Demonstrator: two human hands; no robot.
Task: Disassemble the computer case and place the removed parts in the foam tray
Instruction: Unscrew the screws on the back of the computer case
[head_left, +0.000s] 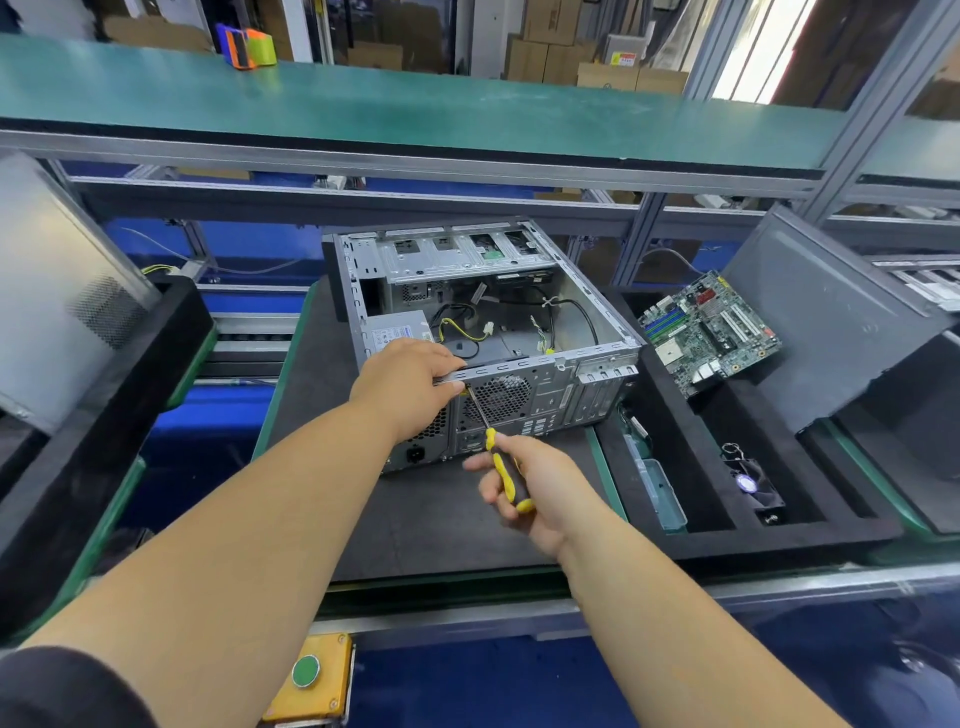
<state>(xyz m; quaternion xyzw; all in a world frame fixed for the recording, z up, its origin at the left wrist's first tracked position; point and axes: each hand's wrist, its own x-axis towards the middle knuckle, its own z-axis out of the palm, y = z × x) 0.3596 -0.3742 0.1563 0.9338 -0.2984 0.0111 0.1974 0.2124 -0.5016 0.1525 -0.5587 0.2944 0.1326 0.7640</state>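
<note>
Case: open computer case (519, 312) lying on its side on a dark mat (415, 519), rear panel facing the camera, side cover off so you see right in.
Inside: power supply (397, 328) at the near left corner, loose black and yellow cables (462, 325), drive cage (457, 254) at the far end.
Left hand: left hand (410, 382) gripping the top rear edge of the case, fingers curled over the metal rim above the power supply.
Right hand: right hand (530, 488) wrapped around the yellow-and-black handle of a screwdriver (498, 462), index finger sticking out a bit.
Screwdriver tip: up against the rear panel beside the fan grille (498, 397) (can't make out the screw itself).
Foam tray: black foam tray (810, 530) just right of the mat; motherboard (709, 332) sits tilted at its far end, a small fan (748, 480) in a near slot, a pale plastic part (660, 488) in the left slot.
Front edge: yellow box with a green button (306, 670).
</note>
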